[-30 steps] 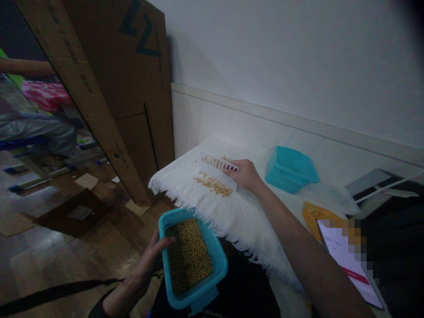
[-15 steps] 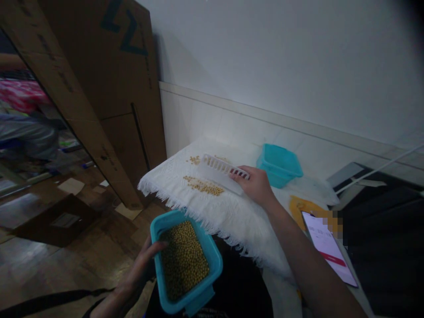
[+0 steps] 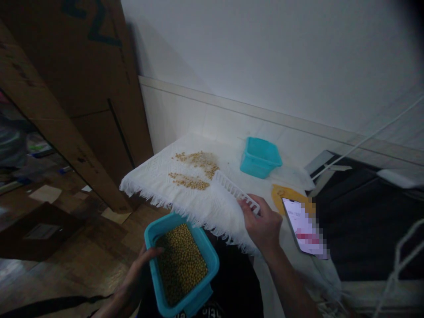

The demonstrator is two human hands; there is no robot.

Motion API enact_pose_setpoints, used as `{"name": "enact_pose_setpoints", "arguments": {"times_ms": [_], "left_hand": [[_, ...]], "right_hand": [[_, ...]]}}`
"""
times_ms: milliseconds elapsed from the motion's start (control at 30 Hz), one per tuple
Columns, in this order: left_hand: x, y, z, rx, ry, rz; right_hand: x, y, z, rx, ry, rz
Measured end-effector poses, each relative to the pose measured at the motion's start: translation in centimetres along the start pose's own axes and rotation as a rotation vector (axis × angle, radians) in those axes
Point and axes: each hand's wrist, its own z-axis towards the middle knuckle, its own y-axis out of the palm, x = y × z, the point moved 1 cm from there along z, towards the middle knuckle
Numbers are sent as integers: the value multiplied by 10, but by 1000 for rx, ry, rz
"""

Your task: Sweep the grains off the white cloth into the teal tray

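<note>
My left hand (image 3: 142,265) grips the left rim of a turquoise plastic basin (image 3: 212,260), its thumb over the edge and the other fingers hidden. Round yellow soybeans (image 3: 187,251) fill much of the basin, which is held below the fringed edge of a white tablecloth (image 3: 218,216). In my right hand (image 3: 265,221) is a white slotted plastic piece (image 3: 235,190), pinched at its near end and slanting down to the cloth. Its far end lies beside loose soybeans (image 3: 188,181), spread in two patches on the cloth.
A second turquoise basin (image 3: 260,159) stands at the back of the table by the wall. On the right, a phone (image 3: 301,229) with a lit screen overlaps a yellow-orange item (image 3: 281,192). A tall cardboard box (image 3: 82,88) rises at the left.
My right hand has drawn the white slotted piece back toward me and turned it, showing more of the far soybeans. The left hand still holds the basin. The view has shifted to the right.
</note>
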Motion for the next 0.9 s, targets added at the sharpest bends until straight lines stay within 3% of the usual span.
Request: {"name": "enact_pose_setpoints", "arguments": {"times_ms": [133,267,533,900], "left_hand": [[2,4,7,-11,-31,38],[3,7,11,2,-5,20],[8,8,-2,9,53,41],[6,2,-2,23,14,1]], "right_hand": [[2,2,-10,-63,35,11],[7,0,-7,-24,56,0],[3,11,1,-98,41,60],[-1,-5,-14,-67,33,-102]]}}
